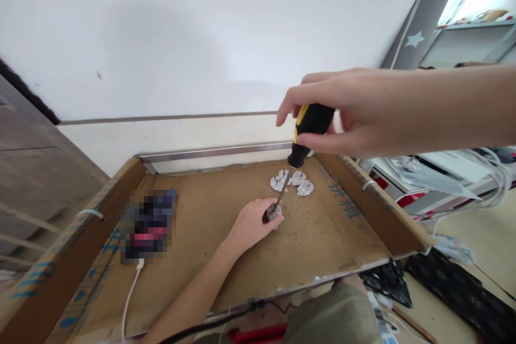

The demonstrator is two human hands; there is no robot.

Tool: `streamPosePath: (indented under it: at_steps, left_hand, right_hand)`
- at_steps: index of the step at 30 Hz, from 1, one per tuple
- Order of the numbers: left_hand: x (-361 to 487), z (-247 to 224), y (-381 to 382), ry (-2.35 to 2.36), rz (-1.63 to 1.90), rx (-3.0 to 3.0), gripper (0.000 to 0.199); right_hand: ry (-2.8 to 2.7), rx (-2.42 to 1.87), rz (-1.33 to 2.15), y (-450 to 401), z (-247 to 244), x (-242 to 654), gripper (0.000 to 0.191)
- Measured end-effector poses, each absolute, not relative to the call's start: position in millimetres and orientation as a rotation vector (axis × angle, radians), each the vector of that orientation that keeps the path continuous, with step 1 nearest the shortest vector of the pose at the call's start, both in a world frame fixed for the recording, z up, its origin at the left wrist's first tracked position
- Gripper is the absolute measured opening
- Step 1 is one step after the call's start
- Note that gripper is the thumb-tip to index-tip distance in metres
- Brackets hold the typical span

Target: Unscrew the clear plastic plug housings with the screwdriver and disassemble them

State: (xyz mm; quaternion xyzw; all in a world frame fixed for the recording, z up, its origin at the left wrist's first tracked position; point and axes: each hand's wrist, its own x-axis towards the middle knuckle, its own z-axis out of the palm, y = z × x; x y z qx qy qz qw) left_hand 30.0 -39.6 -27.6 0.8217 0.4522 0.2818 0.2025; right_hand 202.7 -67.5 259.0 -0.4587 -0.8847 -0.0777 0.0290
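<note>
My right hand (322, 113) is wrapped round the black and yellow handle of a screwdriver (308, 131), held slanting downward. Its metal shaft reaches down to a small clear and dark plastic part (274, 214), which my left hand (258, 220) pinches against the cardboard. Just where the tip sits in that part is too small to make out. Behind it lie several small white plastic pieces with metal pins (305, 187), close together on the cardboard.
A cardboard tray (201, 215) with raised sides forms the work surface. On its left lies a pixelated phone-like device (149, 228) with a white cable (129, 295). Dark specks dot the cardboard. A white wall (221, 37) rises behind; bags and cables crowd the right.
</note>
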Motion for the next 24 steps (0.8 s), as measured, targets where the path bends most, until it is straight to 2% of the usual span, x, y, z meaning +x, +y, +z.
streamPosePath:
  at_steps: [2,6,11,15,18,21,24]
  left_hand:
    - [30.2,-26.8,-40.5,1.269,0.786,2.290,0.034]
    - [30.3,-26.9,-41.3,1.284,0.786,2.278,0.035]
    - [30.5,-27.6,-40.9,1.275,0.792,2.273,0.029]
    - [30.6,-27.1,-40.1,1.295,0.771,2.265,0.027]
    - [30.3,-26.5,-39.8,1.293,0.773,2.266,0.027]
    - [30.2,-26.5,-39.6,1.285,0.778,2.269,0.027]
    - [30.5,-27.2,-39.3,1.283,0.786,2.279,0.028]
  right_hand:
    - [-2.731,-1.388,-0.212,-67.5,259.5,202.9,0.038]
    - [-2.759,-1.407,-0.215,-67.7,260.9,204.3,0.024]
    - [-2.768,-1.426,-0.242,-69.7,261.7,205.9,0.022]
    - [-2.745,-1.379,-0.213,-69.4,259.1,206.6,0.034]
    - [-2.750,-1.356,-0.229,-69.7,257.6,206.4,0.026]
    - [-2.737,-1.365,-0.219,-70.0,257.9,206.4,0.034]
    - [-2.738,-1.395,-0.230,-68.7,259.2,207.3,0.022]
